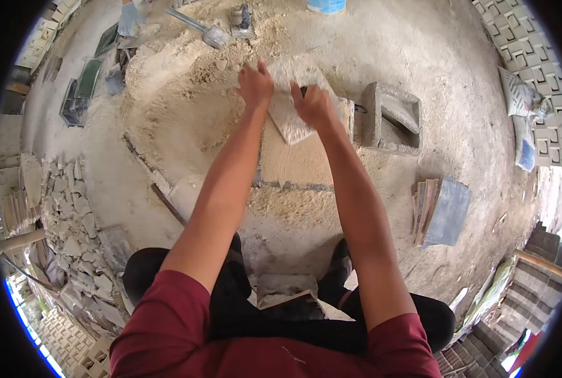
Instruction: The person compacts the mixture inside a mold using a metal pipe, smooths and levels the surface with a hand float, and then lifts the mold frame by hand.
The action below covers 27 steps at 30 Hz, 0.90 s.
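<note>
My right hand (313, 106) is closed around the dark handle of a flat, pale, dust-covered float (291, 126). The float lies tilted at an angle over a bed of pale sandy powder (296, 165) with a dark straight front edge. At the float's upper left side is my left hand (255, 86), its fingers apart and nothing visible in it. Slight blur on that hand and the float hides whether they touch. Part of the powder bed is covered by the float and my forearms.
Right of the bed stands a rough grey box (369, 120) with a slab leaning inside. Nearer sits a stack of thin plates (446, 213). A shovel (215, 36) lies by the heaped powder (167, 72). Broken stone pieces (69, 205) are piled left. A blue bucket (326, 5) stands beyond.
</note>
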{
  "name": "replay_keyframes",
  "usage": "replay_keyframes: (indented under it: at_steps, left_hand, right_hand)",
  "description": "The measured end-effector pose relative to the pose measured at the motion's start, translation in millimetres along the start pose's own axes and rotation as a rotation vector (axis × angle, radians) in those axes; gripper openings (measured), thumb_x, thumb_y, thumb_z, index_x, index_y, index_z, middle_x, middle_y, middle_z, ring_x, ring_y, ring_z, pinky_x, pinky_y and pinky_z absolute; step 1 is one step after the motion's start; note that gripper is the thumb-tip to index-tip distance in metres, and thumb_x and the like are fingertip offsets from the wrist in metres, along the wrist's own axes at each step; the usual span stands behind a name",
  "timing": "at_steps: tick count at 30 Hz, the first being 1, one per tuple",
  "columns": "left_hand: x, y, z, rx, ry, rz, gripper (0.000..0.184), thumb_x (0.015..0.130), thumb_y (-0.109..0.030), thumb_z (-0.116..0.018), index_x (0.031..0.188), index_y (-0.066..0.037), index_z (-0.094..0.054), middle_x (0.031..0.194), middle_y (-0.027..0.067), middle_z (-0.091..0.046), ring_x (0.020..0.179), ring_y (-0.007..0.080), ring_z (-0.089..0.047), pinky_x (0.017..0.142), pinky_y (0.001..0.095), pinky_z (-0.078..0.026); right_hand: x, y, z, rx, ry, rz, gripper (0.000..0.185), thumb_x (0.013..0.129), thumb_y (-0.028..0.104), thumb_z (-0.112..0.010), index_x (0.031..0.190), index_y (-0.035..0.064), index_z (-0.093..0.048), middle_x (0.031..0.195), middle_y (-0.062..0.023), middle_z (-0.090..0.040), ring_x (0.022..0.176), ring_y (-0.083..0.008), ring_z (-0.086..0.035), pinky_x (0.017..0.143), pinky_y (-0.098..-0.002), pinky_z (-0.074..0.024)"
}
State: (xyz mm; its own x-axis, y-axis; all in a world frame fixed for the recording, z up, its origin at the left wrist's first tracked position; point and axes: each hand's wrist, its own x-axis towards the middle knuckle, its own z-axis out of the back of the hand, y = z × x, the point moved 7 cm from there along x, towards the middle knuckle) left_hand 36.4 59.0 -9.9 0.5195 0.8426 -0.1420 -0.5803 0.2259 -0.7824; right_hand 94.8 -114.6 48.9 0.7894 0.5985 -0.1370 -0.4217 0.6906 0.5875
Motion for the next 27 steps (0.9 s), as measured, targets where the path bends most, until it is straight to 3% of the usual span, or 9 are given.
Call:
replay_keyframes:
  at_steps: [5,9,10,13,14,15,16,23,27]
  left_hand:
    - [38,-10,-23,0.297,0.108,0.041,0.072,0.097,-0.053,-0.024,0.146,-0.001,-0.016,0.15,0.0225,-0.022,0.14,0.0378,-0.019,0.107,0.0661,-0.011]
    - [25,2,-12,-0.013,0.119,-0.191,0.072,0.097,-0.055,-0.024,0.148,-0.005,-0.016,0.15,0.023,-0.022,0.139,0.0364,-0.023,0.109,0.0593,-0.016]
    - [16,7,-1,-0.146,0.103,-0.245,0.074,0.095,-0.056,-0.034,0.143,0.0,-0.029,0.145,0.0247,-0.033,0.136,0.0375,-0.028,0.111,0.0374,-0.025]
    - [-28,52,26,-0.276,0.166,-0.027,0.062,0.095,-0.053,-0.037,0.12,0.0,-0.056,0.117,0.0246,-0.057,0.115,0.0385,-0.052,0.096,0.0434,-0.038]
    - [-39,76,35,-0.301,0.158,0.029,0.058,0.095,-0.05,-0.04,0.109,0.001,-0.063,0.105,0.0243,-0.063,0.106,0.0378,-0.058,0.09,0.0444,-0.042]
    - [-52,99,51,-0.304,0.062,0.009,0.053,0.094,-0.047,-0.041,0.102,0.001,-0.064,0.097,0.0233,-0.064,0.097,0.0372,-0.06,0.085,0.0443,-0.043]
    - [-72,127,67,-0.304,-0.032,0.001,0.049,0.093,-0.043,-0.043,0.095,0.001,-0.065,0.089,0.0222,-0.065,0.089,0.0365,-0.061,0.079,0.0442,-0.044]
    - [-201,301,235,-0.048,-0.605,0.204,0.03,0.086,-0.023,-0.048,0.095,0.001,-0.065,0.094,0.0188,-0.065,0.094,0.0343,-0.061,0.083,0.0397,-0.046]
    - [-240,359,266,-0.055,-0.97,0.398,0.033,0.084,-0.017,-0.047,0.102,0.006,-0.061,0.099,0.0229,-0.063,0.096,0.0372,-0.06,0.087,0.0392,-0.046]
  right_hand:
    - [62,-1,16,-0.135,0.121,-0.112,0.065,0.091,0.053,-0.042,0.096,-0.0079,-0.065,0.102,-0.032,-0.061,0.102,-0.0437,-0.059,0.089,-0.0459,-0.0473]
    - [61,-6,33,-0.072,0.056,-0.081,0.067,0.09,0.055,-0.043,0.095,-0.0075,-0.066,0.099,-0.0314,-0.063,0.1,-0.043,-0.06,0.088,-0.0459,-0.0474]
    - [50,-5,43,0.014,-0.01,-0.125,0.067,0.089,0.057,-0.044,0.092,-0.0071,-0.066,0.096,-0.0306,-0.064,0.098,-0.0425,-0.061,0.087,-0.0458,-0.0473]
    - [16,3,50,0.254,-0.003,-0.243,0.065,0.088,0.057,-0.047,0.085,-0.0056,-0.066,0.086,-0.0267,-0.066,0.09,-0.0411,-0.063,0.083,-0.0458,-0.0476]
    - [10,8,48,0.227,-0.064,-0.16,0.061,0.088,0.055,-0.05,0.077,-0.0033,-0.062,0.074,-0.0197,-0.063,0.072,-0.0328,-0.062,0.069,-0.0425,-0.0481]
    - [-1,20,48,0.2,-0.126,-0.073,0.058,0.088,0.053,-0.053,0.07,-0.001,-0.059,0.062,-0.0127,-0.059,0.053,-0.0245,-0.061,0.056,-0.0391,-0.0487]
    - [-29,49,50,0.202,-0.03,-0.089,0.055,0.088,0.049,-0.052,0.083,-0.0038,-0.066,0.084,-0.0268,-0.065,0.086,-0.0424,-0.063,0.079,-0.0458,-0.0485]
    - [-124,184,-76,0.183,0.147,0.296,0.051,0.089,0.041,-0.054,0.086,-0.0089,-0.059,0.083,-0.0338,-0.061,0.087,-0.0491,-0.059,0.078,-0.0513,-0.0472]
    - [-176,181,-184,0.14,0.308,0.168,0.048,0.089,0.038,-0.054,0.087,-0.0102,-0.058,0.083,-0.0337,-0.062,0.083,-0.0487,-0.061,0.077,-0.0517,-0.0482]
